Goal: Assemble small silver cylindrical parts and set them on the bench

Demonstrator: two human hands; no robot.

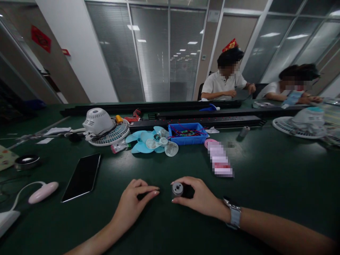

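Observation:
My right hand (pixel 199 196) curls its thumb and fingers round a small metal cylinder, a motor (pixel 177 190), which stands upright on the green table. Its round top face shows a centre hub and small holes. Just left of it, my left hand (pixel 134 200) hovers low with thumb and forefinger brought together. Whatever sits between those fingertips is too small to make out. A watch (pixel 234 216) is on my right wrist. Another metal cylinder (pixel 244 132) stands farther back on the right.
A blue tray (pixel 189 141) with wired parts stands beyond my hands, beside light-blue fan blades (pixel 151 140). A fan housing (pixel 98 122) and black tablet (pixel 82 177) are left. Another fan housing (pixel 308 120) is right. A purple-pink item (pixel 220 161) lies nearby. Two people sit opposite.

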